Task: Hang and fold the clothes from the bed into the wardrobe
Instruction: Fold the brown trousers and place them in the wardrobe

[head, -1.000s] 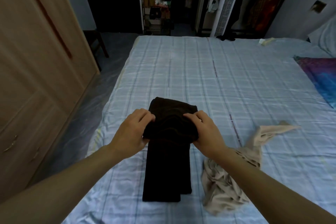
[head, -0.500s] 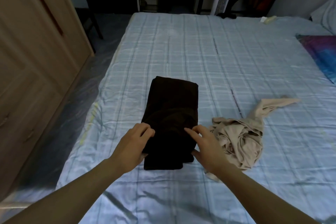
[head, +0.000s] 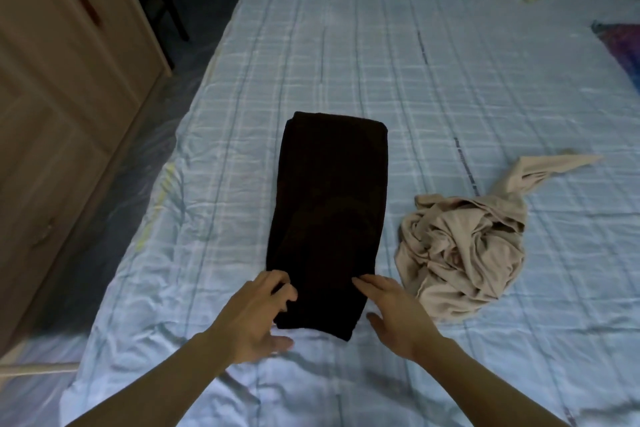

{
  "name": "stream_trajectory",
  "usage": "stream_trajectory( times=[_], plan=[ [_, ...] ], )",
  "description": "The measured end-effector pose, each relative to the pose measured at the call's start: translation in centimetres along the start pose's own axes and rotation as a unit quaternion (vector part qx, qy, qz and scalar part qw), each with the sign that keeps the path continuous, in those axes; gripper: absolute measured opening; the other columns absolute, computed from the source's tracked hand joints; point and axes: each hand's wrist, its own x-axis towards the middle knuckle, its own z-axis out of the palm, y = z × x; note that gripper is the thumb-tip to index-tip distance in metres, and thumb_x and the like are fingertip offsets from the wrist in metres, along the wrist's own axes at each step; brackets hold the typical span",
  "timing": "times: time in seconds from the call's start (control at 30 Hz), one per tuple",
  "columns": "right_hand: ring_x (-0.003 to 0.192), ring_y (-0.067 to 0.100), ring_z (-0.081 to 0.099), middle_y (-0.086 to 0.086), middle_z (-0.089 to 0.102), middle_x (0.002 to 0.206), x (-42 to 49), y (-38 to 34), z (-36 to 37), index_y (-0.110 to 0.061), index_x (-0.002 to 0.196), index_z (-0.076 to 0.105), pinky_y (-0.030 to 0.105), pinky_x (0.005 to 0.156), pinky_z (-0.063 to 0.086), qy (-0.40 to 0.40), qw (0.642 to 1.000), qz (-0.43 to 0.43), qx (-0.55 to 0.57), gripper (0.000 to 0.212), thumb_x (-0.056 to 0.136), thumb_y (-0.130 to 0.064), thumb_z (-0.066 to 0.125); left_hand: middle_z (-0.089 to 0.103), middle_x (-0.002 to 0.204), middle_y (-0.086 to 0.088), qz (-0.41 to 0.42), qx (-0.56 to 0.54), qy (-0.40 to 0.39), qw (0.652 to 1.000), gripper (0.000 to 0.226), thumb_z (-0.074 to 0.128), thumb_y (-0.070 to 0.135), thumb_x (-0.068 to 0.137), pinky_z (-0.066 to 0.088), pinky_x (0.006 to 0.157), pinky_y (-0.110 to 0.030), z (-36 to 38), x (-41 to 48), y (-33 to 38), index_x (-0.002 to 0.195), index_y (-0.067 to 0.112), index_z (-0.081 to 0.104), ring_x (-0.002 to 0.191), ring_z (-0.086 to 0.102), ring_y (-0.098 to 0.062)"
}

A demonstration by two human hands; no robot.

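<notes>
Left hand and right hand have slid back — dark garment lies folded.

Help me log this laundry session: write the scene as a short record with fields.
bed: light-blue checked sheet, holds both garments
dark garment: folded into a long rectangle, lying flat
beige garment: crumpled, unfolded, to the right of the dark one, apart from it
left hand: bent fingers rest on the dark garment's near left edge, thumb on the sheet
right hand: straight fingers touch its near right edge
wardrobe: left of the bed, doors closed
</notes>
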Motion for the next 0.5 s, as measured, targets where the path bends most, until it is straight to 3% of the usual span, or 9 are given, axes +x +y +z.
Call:
stream_trajectory(
  times=[0.1, 0.2, 0.27, 0.37, 0.5],
  plan=[
    [0.11, 0.018, 0.058, -0.002, 0.063, 0.121, 1.8, -1.3, -2.8, -0.018, 0.127, 0.062, 0.028, 0.093, 0.048, 0.131, 0.99, 0.004, 0.044, 0.038, 0.091, -0.007, 0.054, 0.057, 0.116, 0.009, 0.001, -0.009, 0.119, 0.993, 0.053, 0.055, 0.064, 0.086, 0.05, 0.082, -0.031, -2.5, 1.3, 0.4, 0.114, 0.02, 0.063, 0.1, 0.058, -0.013],
    [0.116, 0.019, 0.054, 0.001, 0.058, 0.127, 5.1, -2.8, -4.9, -0.017, 0.132, 0.057, 0.034, 0.099, 0.046, 0.213, 0.976, -0.002, 0.038, 0.038, 0.094, -0.024, 0.056, 0.06, 0.122, 0.002, -0.031, 0.006, 0.21, 0.977, 0.052, 0.048, 0.057, 0.092, 0.052, 0.086, -0.037, -4.5, 4.2, 0.6, 0.118, 0.015, 0.064, 0.112, 0.056, -0.019],
    [0.131, 0.023, 0.043, 0.006, 0.047, 0.144, 7.6, -3.3, -5.0, -0.019, 0.144, 0.045, 0.039, 0.109, 0.04, 0.211, 0.977, 0.007, 0.027, 0.05, 0.098, -0.038, 0.051, 0.052, 0.14, -0.003, -0.07, -0.002, 0.214, 0.974, 0.057, 0.042, 0.056, 0.096, 0.049, 0.097, -0.04, -4.8, 6.4, 0.7, 0.133, 0.015, 0.056, 0.128, 0.048, -0.021],
    [0.148, 0.027, 0.019, 0.006, 0.026, 0.161, 11.1, -2.9, -3.5, -0.027, 0.153, 0.031, 0.045, 0.119, 0.022, 0.173, 0.985, 0.006, 0.023, 0.059, 0.1, -0.05, 0.041, 0.024, 0.163, 0.001, -0.105, -0.033, 0.18, 0.978, 0.063, 0.03, 0.056, 0.1, 0.033, 0.116, -0.039, -3.3, 9.9, 0.2, 0.153, 0.022, 0.033, 0.149, 0.022, -0.017],
    [0.152, 0.027, -0.006, 0.003, 0.002, 0.166, 14.3, -0.3, -0.2, -0.036, 0.156, 0.015, 0.05, 0.123, 0.001, 0.098, 0.995, 0.008, -0.013, 0.064, 0.099, -0.059, 0.032, -0.007, 0.166, 0.011, -0.094, -0.065, 0.107, 0.988, 0.069, 0.015, 0.062, 0.097, 0.009, 0.125, -0.037, 0.5, 13.1, -1.7, 0.158, 0.031, 0.007, 0.151, -0.013, -0.005]
  ],
)
